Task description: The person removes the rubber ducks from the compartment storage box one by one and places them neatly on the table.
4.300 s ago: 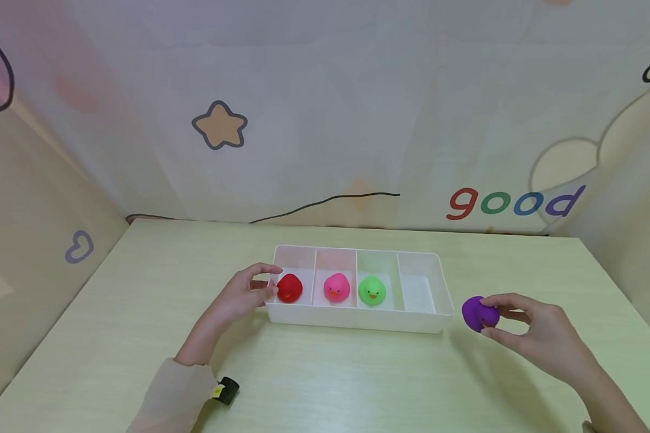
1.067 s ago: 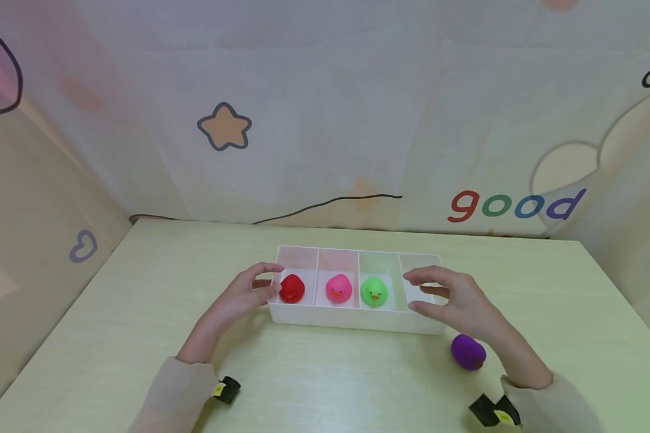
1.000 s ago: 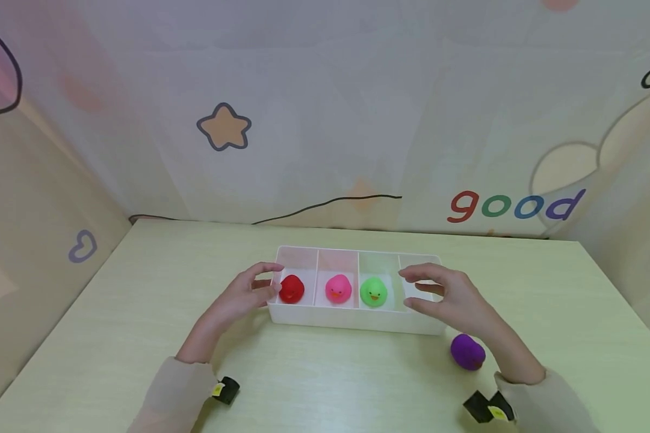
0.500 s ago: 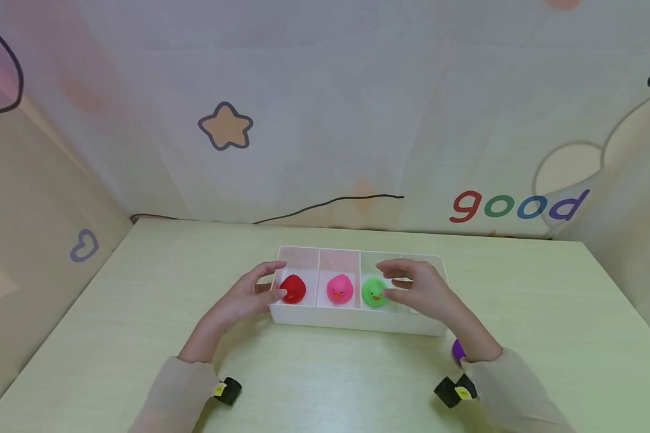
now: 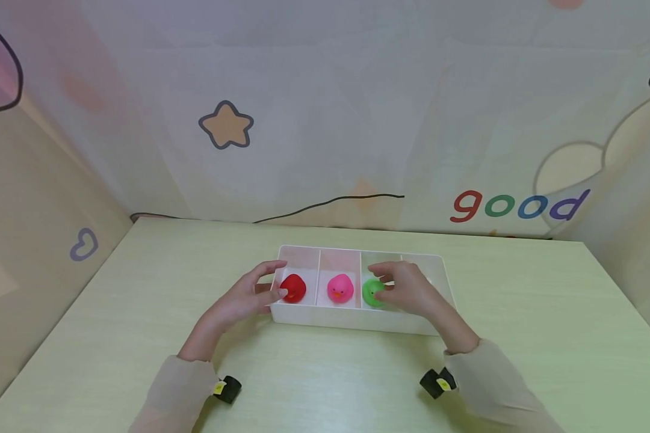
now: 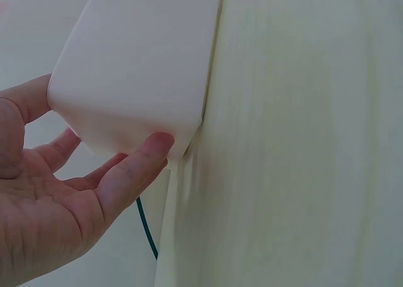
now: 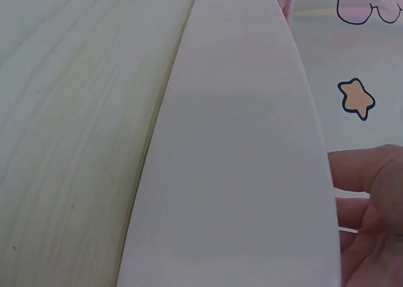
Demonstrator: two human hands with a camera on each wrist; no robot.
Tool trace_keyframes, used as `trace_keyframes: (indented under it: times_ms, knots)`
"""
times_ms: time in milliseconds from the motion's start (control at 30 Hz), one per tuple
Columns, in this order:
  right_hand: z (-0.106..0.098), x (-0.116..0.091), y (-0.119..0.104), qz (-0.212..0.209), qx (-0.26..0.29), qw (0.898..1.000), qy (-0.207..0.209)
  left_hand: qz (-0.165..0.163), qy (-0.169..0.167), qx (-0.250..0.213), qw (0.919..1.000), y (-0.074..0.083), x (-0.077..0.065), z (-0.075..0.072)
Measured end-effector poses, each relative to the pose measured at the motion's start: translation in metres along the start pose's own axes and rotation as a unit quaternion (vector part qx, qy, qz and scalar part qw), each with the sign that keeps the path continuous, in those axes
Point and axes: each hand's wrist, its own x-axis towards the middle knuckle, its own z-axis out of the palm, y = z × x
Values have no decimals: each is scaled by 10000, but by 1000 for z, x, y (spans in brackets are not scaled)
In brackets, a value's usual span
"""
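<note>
A white divided tray [image 5: 357, 320] stands on the table. My left hand [image 5: 246, 296] grips its left end; in the left wrist view, the thumb [image 6: 157, 143] presses one wall while other fingers wrap the end. Red [image 5: 295, 288], pink [image 5: 340, 288] and green [image 5: 371, 291] toy ducks occupy the first, second and third compartments from the left. My right hand [image 5: 408, 287] reaches into the third, thumb in front of the green duck and fingers behind, partly covering it. In the right wrist view, those fingers [image 7: 352, 170] pass behind the tray's rim, their tips hidden.
The pale wooden table [image 5: 303, 385] extends around the tray, with a printed cloth backdrop [image 5: 325, 120] rising behind. A black block with a yellow label sits at each cuff, such as the left block [image 5: 229, 390].
My right hand put the purple duck down in front of the tray, then moved left to the green duck. Its forearm now hides the purple one. My left hand stays at the tray's end.
</note>
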Motion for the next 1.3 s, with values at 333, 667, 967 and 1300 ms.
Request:
trace_keyframes:
  times_ms: [333, 667, 967, 1300]
  knots:
    - [12, 11, -9, 140, -1382, 9902, -149, 62, -47, -65, 9999, -1, 0, -1]
    - [14, 13, -12, 49, -1521, 9884, -11, 78, -77, -128, 9999, -2, 1, 0]
    - [0, 1, -13, -517, -1161, 9899, 627, 85, -40, -14, 10000, -1, 1, -1]
    - [-18, -25, -8, -756, -165, 9931, 881, 23, -13, 0, 10000, 0, -1, 1]
